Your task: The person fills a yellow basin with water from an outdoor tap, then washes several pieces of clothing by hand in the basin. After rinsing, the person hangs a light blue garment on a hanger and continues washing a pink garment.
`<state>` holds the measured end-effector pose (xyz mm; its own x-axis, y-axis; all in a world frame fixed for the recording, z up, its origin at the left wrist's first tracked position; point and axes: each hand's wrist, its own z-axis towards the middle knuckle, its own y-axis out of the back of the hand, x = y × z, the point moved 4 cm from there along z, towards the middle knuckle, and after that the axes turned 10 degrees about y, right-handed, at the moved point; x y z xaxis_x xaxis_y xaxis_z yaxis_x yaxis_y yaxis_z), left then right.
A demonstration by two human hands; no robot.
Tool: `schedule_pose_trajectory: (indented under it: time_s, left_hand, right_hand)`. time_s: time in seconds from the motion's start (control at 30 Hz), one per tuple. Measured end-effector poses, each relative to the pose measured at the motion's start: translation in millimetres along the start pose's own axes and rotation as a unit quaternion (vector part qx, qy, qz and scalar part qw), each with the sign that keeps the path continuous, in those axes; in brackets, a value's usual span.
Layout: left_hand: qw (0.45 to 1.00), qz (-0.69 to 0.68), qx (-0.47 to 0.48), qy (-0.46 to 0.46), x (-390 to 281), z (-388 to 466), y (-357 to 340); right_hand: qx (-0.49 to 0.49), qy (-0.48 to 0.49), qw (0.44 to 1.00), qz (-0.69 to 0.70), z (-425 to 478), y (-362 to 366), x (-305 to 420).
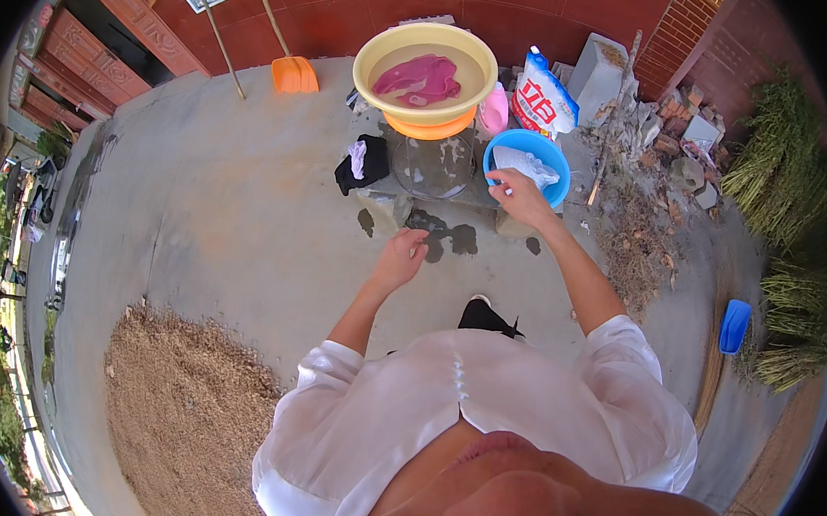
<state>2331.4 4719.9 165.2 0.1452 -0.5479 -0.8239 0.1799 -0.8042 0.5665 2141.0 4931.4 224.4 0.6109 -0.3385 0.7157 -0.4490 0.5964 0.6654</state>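
My right hand (pixel 522 196) is over the front rim of a blue plastic basin (pixel 565 169), fingers bent and nothing visible between them. Inside that basin lies a white cloth (pixel 526 164). My left hand (pixel 400 258) hovers in front of the low stone slab (pixel 485 191), loosely curled and empty. Toward the back of the slab, a pale yellow basin (pixel 360 74) rests on an orange one (pixel 430 127); a magenta cloth (pixel 426 79) sits in its cloudy water. A black cloth (pixel 373 160) with a lilac piece (pixel 356 159) on it lies at the slab's left.
A pink bottle (pixel 495 111) and a Liby detergent bag (pixel 545 98) stand behind the blue basin. Rubble (pixel 687 148) and a wooden stick (pixel 614 121) lie right. An orange shovel (pixel 295 74) leans on the red wall (pixel 431 0). A brown heap (pixel 179 414) covers ground at left.
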Motion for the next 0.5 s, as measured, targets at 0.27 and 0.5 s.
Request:
schedule_pose_trajectory:
  time_s: [0.27,0.5]
  left_hand:
    - [0.977,-0.027,-0.196,-0.079,-60,139,43]
    - [0.955,-0.201,-0.220,0.007,-58,290,51]
  right_hand:
    - [-0.017,0.119,0.988,-0.097,258,-3,-94]
    - [0.237,0.100,0.926,-0.275,346,-74,-177]
